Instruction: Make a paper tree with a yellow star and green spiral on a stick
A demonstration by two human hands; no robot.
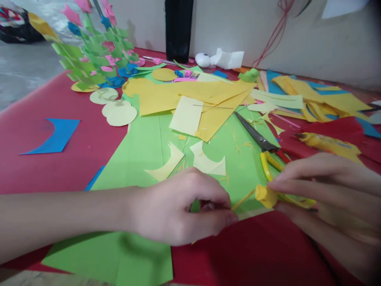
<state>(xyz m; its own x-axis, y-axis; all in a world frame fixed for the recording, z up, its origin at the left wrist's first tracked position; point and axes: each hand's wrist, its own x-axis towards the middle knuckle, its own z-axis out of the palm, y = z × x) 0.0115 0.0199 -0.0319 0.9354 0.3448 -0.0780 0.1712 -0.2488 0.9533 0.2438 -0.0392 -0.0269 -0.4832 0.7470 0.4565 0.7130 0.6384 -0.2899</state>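
Observation:
My left hand (190, 206) is closed, pinching the end of a thin yellow paper strip (243, 200) between thumb and fingers. That strip runs to a small yellow paper roll (266, 196). My right hand (330, 202) holds the roll between its fingertips and thumb. Behind the roll lie scissors (262, 143) with dark blades and yellow and red handles, partly hidden by my right hand. Under both hands is a large green paper sheet (116, 159) on a red surface. Two cream paper offcuts (209, 159) with curved edges rest just beyond my left hand.
Paper flowers (95, 51) stand at the back left. Yellow paper sheets (166, 95) and a cream rectangle (187, 115) cover the middle back. A yellow glue-like tube (330, 145) lies at right. A blue offcut (56, 137) lies at left. A black upright object (178, 29) leans against the wall.

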